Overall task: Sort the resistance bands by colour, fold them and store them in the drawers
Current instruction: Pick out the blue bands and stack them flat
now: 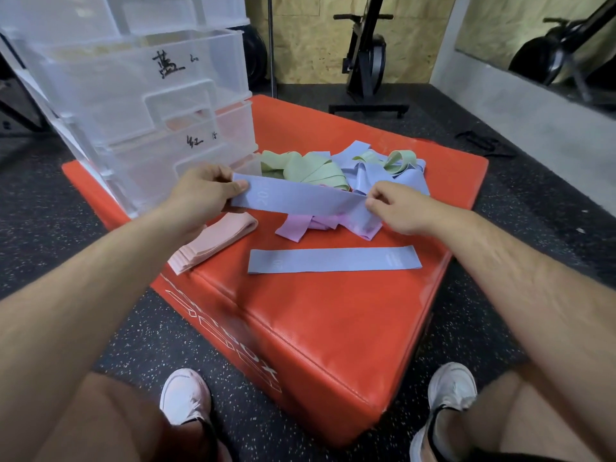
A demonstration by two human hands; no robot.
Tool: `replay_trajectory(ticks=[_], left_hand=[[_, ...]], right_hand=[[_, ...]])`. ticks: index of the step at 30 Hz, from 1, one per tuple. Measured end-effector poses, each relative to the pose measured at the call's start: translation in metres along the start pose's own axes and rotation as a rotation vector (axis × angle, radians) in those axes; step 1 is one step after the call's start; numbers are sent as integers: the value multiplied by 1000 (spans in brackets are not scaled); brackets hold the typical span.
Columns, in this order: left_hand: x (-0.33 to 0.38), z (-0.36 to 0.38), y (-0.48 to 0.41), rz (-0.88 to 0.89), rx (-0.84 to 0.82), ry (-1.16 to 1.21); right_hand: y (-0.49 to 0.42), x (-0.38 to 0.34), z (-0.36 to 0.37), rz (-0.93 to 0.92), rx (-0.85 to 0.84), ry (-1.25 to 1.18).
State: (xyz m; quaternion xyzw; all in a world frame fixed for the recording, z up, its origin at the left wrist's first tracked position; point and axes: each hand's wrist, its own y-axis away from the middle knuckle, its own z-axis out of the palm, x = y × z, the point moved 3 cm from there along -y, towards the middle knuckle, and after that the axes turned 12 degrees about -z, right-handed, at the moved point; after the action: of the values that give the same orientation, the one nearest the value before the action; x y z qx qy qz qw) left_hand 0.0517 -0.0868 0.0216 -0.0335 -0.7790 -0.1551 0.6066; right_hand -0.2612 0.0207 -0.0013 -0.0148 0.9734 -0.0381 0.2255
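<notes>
**Shoes planted, blue band stretched between two hands**

Our white shoes (pixel 185 395) sit closest, flat on the speckled floor (pixel 66 211), and we're leaning in over the red box (pixel 316 311). Up ahead, the left hand (pixel 203 191) pinches one end of a blue band (pixel 293 196), thumb on top and fingers curled beneath. The right hand (pixel 400 208) nips the other end between thumb and fingertips.

So the band hangs in the air above the box, its length running left to right across us and dipping a touch toward the right. Neither hand is nearer, since each owns an end. A fold, we reckon, means bringing those two ends together.

Just below it, closer to us, a second blue band (pixel 333 260) lies flat on the box, running much the same way. That looks a likely spot to stack onto. Folded pink bands (pixel 213 241) rest beneath the left wrist. Behind the held band, the unsorted heap (pixel 306 170) tangles green, blue and lilac.

Over at the box's far left corner stand the clear drawers (pixel 150 138), on the left hand's side. The drawer with the big handwritten mark (pixel 168 66) sits up above that hand. Beyond, we see a chipboard wall (pixel 306 45), an exercise bike (pixel 366 61) and a mirror (pixel 533 28) along the right.
</notes>
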Motion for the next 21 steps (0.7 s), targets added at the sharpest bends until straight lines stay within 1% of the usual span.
replay_trajectory(ticks=[2,5,8,13,17,21], left_hand=[[-4,3,-1,-14,-2,-5],[-13,8,0,-48,-10,-40],[-28,15,3,-59,-3,-168],[-57,30,7,-12,12,-352],[-75,35,10,3,62,-557],[-82,34,8,33,100,-667]], right_hand=[[8,2,-7,11,33,-25],[21,6,-16,31,40,-14],[35,13,-18,39,31,-37],[54,27,-14,95,-28,-85],[61,38,0,128,-52,-69],[67,45,12,134,-69,-46]])
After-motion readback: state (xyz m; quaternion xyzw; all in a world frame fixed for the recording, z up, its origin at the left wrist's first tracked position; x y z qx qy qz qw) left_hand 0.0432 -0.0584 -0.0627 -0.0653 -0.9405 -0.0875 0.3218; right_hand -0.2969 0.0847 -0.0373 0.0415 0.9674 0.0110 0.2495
